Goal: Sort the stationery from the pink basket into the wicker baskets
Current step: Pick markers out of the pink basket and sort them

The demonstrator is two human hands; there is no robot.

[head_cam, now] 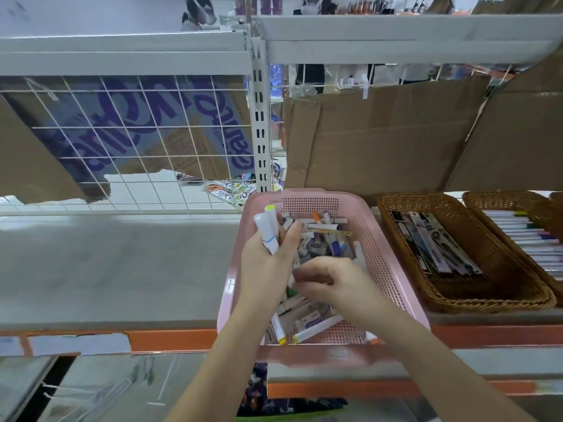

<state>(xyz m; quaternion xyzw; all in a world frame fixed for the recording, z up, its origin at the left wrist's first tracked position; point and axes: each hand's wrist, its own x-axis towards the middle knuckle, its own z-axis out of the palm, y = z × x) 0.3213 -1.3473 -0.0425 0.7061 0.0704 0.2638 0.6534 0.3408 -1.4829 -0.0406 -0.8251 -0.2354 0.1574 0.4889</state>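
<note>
Left hand [268,263] grips two white markers [268,229] above pink basket [377,239]. Right hand [332,284], fingers curled, pinches among stationery inside; pinched item indiscernible.

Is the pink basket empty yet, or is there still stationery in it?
Not empty. The pink basket still holds many loose markers, and the right hand is reaching among them.

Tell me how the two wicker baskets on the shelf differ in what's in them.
The near wicker basket holds a few flat printed strips lying diagonally, with much bare bottom showing; the far wicker basket is packed with white markers in a neat row. The near one shows whole; the far one is cut off by the frame. Both are brown woven trays.
</note>
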